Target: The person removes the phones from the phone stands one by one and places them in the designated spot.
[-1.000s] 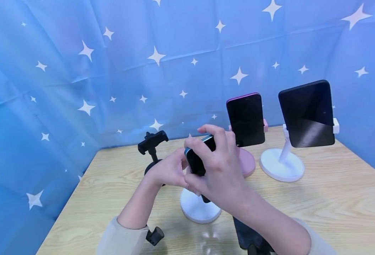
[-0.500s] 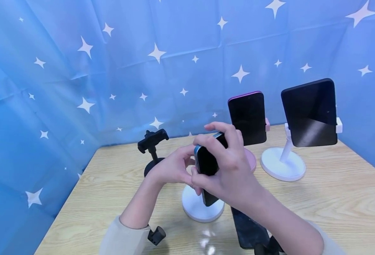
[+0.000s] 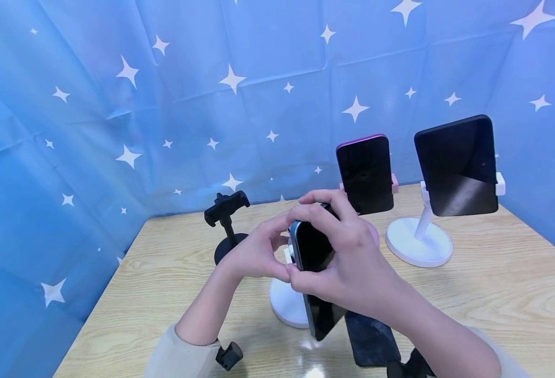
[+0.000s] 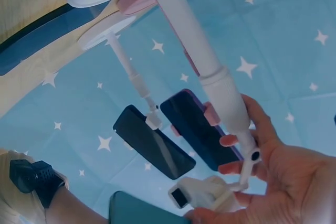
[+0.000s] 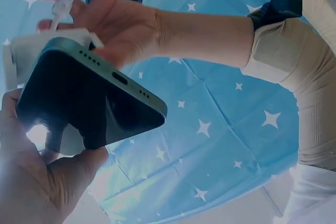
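Note:
My right hand (image 3: 353,257) grips a dark-screened phone (image 3: 312,249) with a teal edge, thumb on one side and fingers along the other. The phone is tilted. In the right wrist view, its port end (image 5: 119,80) points toward the camera. My left hand (image 3: 258,249) holds the upper part of a white phone stand, whose round base (image 3: 288,307) rests on the table. In the left wrist view, fingers curl around the stand's joint and clamp (image 4: 205,193), close to the phone's teal back (image 4: 142,211). I cannot tell whether clamp and phone touch.
A black phone stand (image 3: 225,207) stands at the back left. Behind my right hand, a pink stand holds a phone (image 3: 366,173); right of it, another white stand (image 3: 419,244) bears a larger dark phone (image 3: 459,170). Another phone (image 3: 374,344) lies flat on the wooden table (image 3: 494,294).
Both hands and the phone have shifted slightly right. The phone's lower end has come down toward me, showing more of its screen. The left hand keeps its hold on the white stand.

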Available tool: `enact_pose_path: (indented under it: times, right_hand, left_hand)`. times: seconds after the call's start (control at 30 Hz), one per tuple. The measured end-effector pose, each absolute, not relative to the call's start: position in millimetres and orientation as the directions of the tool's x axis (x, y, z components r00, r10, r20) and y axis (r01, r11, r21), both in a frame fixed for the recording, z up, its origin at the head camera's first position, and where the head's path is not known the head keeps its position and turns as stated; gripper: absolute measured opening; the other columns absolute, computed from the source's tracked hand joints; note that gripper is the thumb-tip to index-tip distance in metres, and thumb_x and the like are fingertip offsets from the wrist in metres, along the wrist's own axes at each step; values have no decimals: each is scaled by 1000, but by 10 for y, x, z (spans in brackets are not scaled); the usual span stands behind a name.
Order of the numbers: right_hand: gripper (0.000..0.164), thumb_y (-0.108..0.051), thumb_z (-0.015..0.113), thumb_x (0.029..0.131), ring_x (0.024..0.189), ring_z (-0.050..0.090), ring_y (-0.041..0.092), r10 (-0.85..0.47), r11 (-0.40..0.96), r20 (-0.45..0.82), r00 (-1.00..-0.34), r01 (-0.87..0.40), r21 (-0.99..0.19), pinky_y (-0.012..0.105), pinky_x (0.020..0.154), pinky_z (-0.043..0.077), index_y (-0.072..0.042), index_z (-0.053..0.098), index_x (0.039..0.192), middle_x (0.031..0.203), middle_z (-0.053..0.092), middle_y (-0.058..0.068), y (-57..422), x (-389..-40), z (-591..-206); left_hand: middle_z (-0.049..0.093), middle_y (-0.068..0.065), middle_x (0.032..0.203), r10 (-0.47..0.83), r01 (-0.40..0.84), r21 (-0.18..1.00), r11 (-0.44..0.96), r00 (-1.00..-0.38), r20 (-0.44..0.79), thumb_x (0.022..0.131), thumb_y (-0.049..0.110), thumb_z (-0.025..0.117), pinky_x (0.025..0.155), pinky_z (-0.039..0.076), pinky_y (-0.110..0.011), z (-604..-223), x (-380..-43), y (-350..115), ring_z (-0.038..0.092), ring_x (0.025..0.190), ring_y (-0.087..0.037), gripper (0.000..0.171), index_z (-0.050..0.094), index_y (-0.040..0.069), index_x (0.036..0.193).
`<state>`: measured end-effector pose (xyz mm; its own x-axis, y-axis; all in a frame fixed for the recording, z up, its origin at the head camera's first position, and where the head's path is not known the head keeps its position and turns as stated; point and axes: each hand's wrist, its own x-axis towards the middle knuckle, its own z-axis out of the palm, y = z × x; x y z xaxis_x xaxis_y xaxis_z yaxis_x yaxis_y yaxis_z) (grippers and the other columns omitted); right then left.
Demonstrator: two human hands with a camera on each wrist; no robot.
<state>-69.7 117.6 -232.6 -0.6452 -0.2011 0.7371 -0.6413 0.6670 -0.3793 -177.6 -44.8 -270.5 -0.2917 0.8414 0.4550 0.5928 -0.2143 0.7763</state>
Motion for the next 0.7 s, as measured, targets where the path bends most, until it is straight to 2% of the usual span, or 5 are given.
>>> enact_pose_path:
  times: [0.07, 0.1, 0.27, 0.4, 0.7]
  right_hand:
    - [58, -31, 77, 64, 98, 48, 4, -208, 667, 726, -655, -638, -384, 41, 72, 42, -34, 54, 117, 123, 41, -11, 1182, -662, -2301]
    - [57, -28, 77, 64, 99, 48, 6, -210, 667, 716, -665, -633, -392, 38, 73, 44, -31, 55, 117, 121, 42, -8, 1187, -640, -2280]
    - [54, -17, 77, 61, 108, 45, 14, -171, 704, 670, -722, -565, -430, 32, 77, 48, -17, 57, 110, 117, 43, 1, 1224, -547, -2207]
    - [52, -11, 77, 59, 106, 48, 18, -131, 739, 670, -731, -522, -426, 27, 73, 48, -15, 57, 106, 115, 45, 6, 1267, -504, -2198]
    - [50, -8, 77, 60, 103, 47, 25, -85, 751, 645, -760, -474, -460, 43, 72, 50, -14, 58, 106, 112, 46, 9, 1351, -468, -2260]
  left_hand:
    - [37, -14, 139, 841, 598, 773, -212, -290, 456, 77, 35, 71, 89, 46, -38, -2706, -1779, -446, 35, 125, -21, 75, 39, -2, 133]
    - [39, -13, 138, 841, 596, 775, -211, -294, 455, 77, 32, 71, 90, 46, -38, -2705, -1778, -443, 36, 125, -21, 70, 41, -1, 130]
    - [48, -14, 111, 834, 578, 787, -218, -309, 458, 70, -3, 68, 87, 48, -40, -2698, -1759, -419, 45, 106, -22, 40, 49, 0, 105]
    - [49, -15, 107, 833, 591, 781, -201, -317, 454, 66, -11, 69, 83, 49, -41, -2689, -1757, -413, 46, 100, -22, 46, 49, 1, 106]
    - [51, -12, 111, 823, 593, 796, -122, -388, 415, 66, -8, 70, 79, 51, -36, -2676, -1771, -439, 52, 96, -30, 51, 51, 2, 112]
